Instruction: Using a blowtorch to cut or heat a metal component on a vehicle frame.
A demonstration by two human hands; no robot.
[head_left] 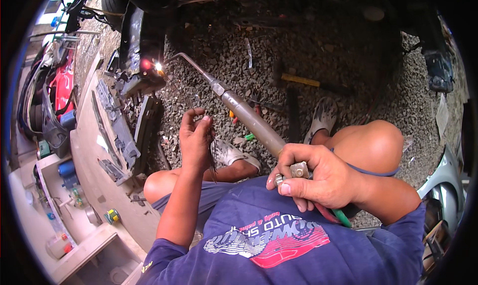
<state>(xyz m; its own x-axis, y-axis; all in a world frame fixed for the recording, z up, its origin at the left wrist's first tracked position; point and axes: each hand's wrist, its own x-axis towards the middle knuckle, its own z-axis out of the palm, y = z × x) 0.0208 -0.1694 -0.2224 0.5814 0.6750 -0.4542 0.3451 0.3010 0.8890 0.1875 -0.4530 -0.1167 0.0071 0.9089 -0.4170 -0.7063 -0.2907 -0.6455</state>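
Observation:
My right hand (318, 178) is wrapped round the valve end of a gas welding torch (251, 118), by its brass-coloured knob (299, 170). A red and a green hose (342, 217) run out below that hand. The torch's bent tip points left, where a bright glow (158, 66) sits at the edge of a dark metal car part (142, 82). My left hand (194, 135) is raised beside the torch, its fingers closed on a bunch of thin dark wires (213, 153) that hang down past the wrist.
Gravel (224, 56) covers the ground. A tool with a yellow handle (300, 80) lies beyond the torch. Broken grey trim (114, 123) rests on a beige panel at left, near a tray (50, 190) of small items. Car parts (443, 185) stand at right.

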